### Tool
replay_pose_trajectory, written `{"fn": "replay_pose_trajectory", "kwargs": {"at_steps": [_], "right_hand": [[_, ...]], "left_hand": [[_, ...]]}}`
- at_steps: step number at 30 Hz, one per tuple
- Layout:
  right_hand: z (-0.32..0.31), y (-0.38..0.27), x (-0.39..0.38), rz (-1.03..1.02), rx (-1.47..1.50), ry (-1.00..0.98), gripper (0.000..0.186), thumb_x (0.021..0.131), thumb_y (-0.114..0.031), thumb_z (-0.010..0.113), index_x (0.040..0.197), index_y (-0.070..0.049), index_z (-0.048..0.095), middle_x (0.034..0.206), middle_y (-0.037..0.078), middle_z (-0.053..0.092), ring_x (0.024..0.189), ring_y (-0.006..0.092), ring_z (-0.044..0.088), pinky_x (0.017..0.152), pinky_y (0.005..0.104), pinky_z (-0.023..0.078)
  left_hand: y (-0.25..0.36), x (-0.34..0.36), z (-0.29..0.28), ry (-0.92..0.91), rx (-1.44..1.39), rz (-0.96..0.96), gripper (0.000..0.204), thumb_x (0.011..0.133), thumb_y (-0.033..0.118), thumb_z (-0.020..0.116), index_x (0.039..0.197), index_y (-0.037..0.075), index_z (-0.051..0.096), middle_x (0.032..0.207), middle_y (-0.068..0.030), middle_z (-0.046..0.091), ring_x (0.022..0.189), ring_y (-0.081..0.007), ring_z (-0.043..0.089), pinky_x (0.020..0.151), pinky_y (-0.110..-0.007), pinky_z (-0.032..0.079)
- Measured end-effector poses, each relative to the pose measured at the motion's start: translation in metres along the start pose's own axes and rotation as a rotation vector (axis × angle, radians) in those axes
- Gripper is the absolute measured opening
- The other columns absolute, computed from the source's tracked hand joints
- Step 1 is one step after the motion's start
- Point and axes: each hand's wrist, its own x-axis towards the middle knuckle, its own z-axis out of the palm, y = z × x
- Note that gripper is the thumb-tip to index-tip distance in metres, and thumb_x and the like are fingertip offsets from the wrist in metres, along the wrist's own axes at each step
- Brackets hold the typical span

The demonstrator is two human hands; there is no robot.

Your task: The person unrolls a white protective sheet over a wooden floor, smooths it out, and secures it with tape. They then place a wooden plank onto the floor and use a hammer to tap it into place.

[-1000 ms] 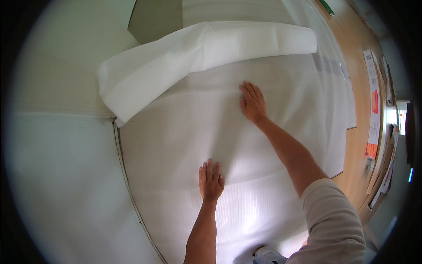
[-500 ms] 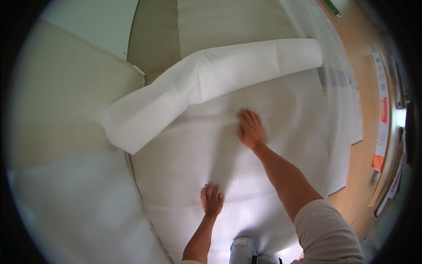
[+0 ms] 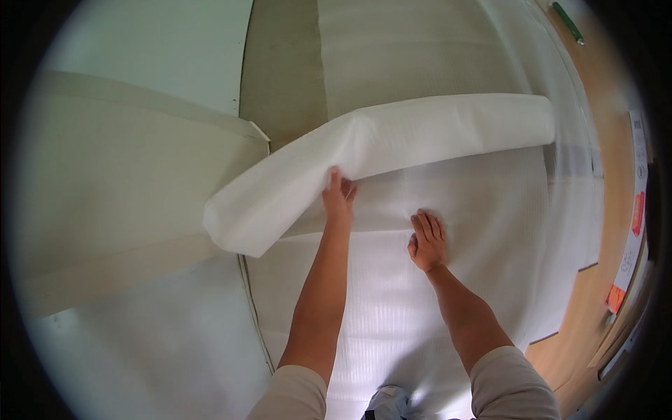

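A roll of white foam underlay (image 3: 448, 129) lies across the floor ahead of me, bent near its middle, its left end angled toward me. From it a thin white ribbed foam sheet (image 3: 378, 280) spreads back toward my knees. My left hand (image 3: 339, 199) reaches to the roll's near edge at the bend; one finger rests up against the roll and the others are apart beside it, partly in shadow. Flat on the sheet to the right, just short of the roll, lies my right hand (image 3: 428, 241), fingers stretched out and holding nothing.
A pale boxed-out wall section (image 3: 140, 161) juts in at the left, its corner close to the roll. Wood-look floor planks (image 3: 595, 231) run along the right. A long white and orange carton (image 3: 633, 203) and a green tube-like item (image 3: 568, 24) lie there.
My left hand has moved forward from the sheet near my knees to the roll's edge. My right hand stays flat on the sheet. The view has shifted, so things sit lower and further right.
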Motion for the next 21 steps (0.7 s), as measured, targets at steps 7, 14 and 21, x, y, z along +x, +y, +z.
{"fn": "replay_pose_trajectory", "kwargs": {"at_steps": [7,14,21], "right_hand": [[0.006,-0.005,0.000,0.008,-0.035,-0.008,0.053,0.092,-0.023,0.055,0.144,-0.013,0.057,0.160,0.006,0.045,0.146,0.0291,0.041,0.123,0.0504,0.030],[0.000,0.001,0.000,0.024,-0.014,0.009,0.053,0.093,-0.023,0.054,0.145,-0.013,0.057,0.159,0.004,0.046,0.146,0.0265,0.041,0.123,0.0490,0.031],[-0.004,0.002,0.006,0.013,-0.017,0.056,0.050,0.092,-0.023,0.055,0.140,-0.012,0.061,0.157,0.004,0.048,0.146,0.0251,0.043,0.121,0.0472,0.033]], "left_hand": [[0.089,0.049,0.123,0.073,0.213,0.368,0.058,0.083,0.045,0.087,0.120,0.011,0.057,0.110,0.0004,0.064,0.083,-0.0143,0.059,0.067,-0.032,0.048],[0.123,0.046,0.208,-0.113,0.192,0.800,0.069,0.098,0.035,0.071,0.149,0.000,0.039,0.125,-0.0100,0.064,0.107,-0.0216,0.063,0.079,-0.033,0.051],[0.092,0.031,0.182,-0.556,1.178,1.305,0.045,0.101,0.035,0.065,0.138,0.010,0.063,0.136,-0.0144,0.066,0.122,-0.0313,0.062,0.103,-0.041,0.049]]}}
